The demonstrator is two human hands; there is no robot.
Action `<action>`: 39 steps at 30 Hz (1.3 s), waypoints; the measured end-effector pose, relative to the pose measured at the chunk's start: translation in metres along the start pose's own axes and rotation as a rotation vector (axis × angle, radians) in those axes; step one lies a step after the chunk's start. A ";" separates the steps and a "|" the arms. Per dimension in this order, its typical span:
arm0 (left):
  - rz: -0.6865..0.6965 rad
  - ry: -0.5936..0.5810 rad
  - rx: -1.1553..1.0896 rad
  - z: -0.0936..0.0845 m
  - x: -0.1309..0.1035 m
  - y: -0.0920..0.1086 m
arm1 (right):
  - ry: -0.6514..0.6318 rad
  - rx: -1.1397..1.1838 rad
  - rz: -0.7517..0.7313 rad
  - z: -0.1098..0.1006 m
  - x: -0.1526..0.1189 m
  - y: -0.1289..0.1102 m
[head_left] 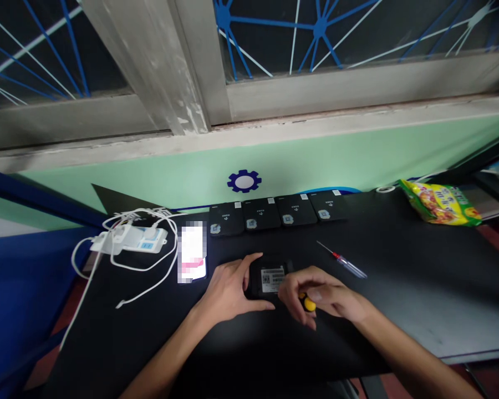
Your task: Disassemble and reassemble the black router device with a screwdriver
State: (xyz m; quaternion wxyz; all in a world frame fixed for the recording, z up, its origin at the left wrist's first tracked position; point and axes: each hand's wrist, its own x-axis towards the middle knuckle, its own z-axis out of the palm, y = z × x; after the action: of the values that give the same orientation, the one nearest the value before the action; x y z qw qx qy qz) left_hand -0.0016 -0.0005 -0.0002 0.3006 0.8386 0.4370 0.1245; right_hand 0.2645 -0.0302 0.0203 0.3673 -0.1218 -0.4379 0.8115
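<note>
On the black table, a small black device [273, 280] with a white barcode label lies in front of me. My left hand [232, 284] grips its left side, with thumb and fingers spread around the edges. Held in my closed right hand [314, 293] is a tool with a yellow and black handle [309, 303], seemingly a stubby screwdriver. Its tip is hidden by my fingers, close to the device's right edge; I cannot tell if it touches. A screwdriver [343, 261] with a clear and red handle rests to the right, apart from both hands.
Several black devices [261, 215] with stickers stand in a row by the green wall [183, 172]. At left are a lit phone [193, 252], a white power strip [149, 241] and loose white cables [145, 270]. A yellow-green snack bag [441, 203] lies far right.
</note>
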 end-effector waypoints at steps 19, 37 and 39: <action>0.003 0.005 -0.008 0.001 0.000 -0.001 | -0.027 0.052 0.012 0.000 0.000 0.002; 0.006 0.012 -0.001 0.001 0.000 -0.002 | -0.030 0.098 0.029 0.000 0.001 0.001; 0.008 0.013 -0.004 0.001 0.000 -0.001 | -0.030 0.070 0.020 -0.002 0.002 0.000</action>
State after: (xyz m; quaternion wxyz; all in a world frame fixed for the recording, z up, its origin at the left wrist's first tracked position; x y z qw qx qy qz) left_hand -0.0019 -0.0002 -0.0015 0.2989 0.8388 0.4354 0.1320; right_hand 0.2640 -0.0278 0.0198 0.3566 -0.1012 -0.4135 0.8316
